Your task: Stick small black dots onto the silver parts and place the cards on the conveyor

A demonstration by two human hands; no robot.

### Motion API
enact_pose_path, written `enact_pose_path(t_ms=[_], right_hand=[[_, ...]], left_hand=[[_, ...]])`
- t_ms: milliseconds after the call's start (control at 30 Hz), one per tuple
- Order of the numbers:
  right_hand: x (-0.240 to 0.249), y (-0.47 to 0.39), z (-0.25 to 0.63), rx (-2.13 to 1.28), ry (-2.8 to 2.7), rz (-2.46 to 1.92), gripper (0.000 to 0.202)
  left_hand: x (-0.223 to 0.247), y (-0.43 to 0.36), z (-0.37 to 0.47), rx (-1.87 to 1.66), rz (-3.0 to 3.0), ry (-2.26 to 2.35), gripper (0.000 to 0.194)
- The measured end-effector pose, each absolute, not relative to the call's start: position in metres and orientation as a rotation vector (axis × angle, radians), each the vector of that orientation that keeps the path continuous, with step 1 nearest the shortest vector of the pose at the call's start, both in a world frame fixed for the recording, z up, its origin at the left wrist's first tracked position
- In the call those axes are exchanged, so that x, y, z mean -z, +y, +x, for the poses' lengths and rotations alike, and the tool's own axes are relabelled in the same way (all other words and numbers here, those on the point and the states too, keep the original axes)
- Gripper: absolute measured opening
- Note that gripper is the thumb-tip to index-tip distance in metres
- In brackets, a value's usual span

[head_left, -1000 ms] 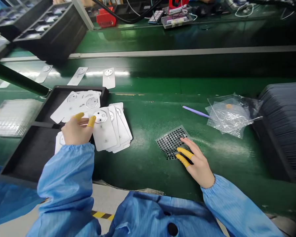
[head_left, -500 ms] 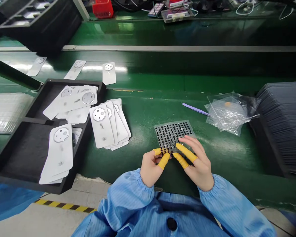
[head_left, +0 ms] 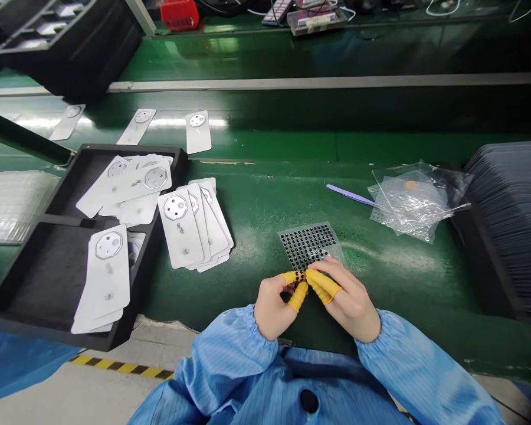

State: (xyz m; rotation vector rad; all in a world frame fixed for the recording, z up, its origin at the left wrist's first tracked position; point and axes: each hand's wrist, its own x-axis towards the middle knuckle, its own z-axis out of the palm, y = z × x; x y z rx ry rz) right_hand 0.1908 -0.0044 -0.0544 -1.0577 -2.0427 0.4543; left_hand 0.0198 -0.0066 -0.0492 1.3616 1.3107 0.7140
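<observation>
The person's blue sleeves (head_left: pixel 234 339) reach over the green bench (head_left: pixel 256 206), both hands meeting at the near edge of a clear sheet (head_left: pixel 307 242) of black dots. The left hand (head_left: pixel 275 307) pinches the sheet's near left corner between thumb and forefinger, both in yellow covers. The right hand (head_left: pixel 349 298) has its covered thumb and finger drawn close together at the same edge, other fingers bent over the sheet; whether it grips a dot, one cannot tell. Leftward, a fanned stack of white cards (head_left: pixel 183 233) lies beside a black tray (head_left: pixel 30 265); rightward, purple tweezers (head_left: pixel 349 194) touch plastic bags (head_left: pixel 409 206). Farther off sits a red box (head_left: pixel 179 15)
</observation>
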Motion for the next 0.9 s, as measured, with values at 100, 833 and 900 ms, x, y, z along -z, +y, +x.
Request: enact_pose_path(t_ms=[100, 833, 900], right_hand=[[0.062, -0.006, 0.190, -0.434, -2.050, -1.017, 0.033], [0.084, -0.002, 0.187, -0.286, -1.899, -1.230, 0.031], [0.089, 0.001, 0.190, -0.247, -1.878, -1.229, 0.032]], left_hand=[[0.051, -0.007, 0.018, -0.696, 1.453, 1.327, 0.021], [-0.050, 0.254, -0.046, -0.523, 1.657, 2.212, 0.040], [-0.052, 0.276, -0.047, -0.527, 1.563, 2.299, 0.037]])
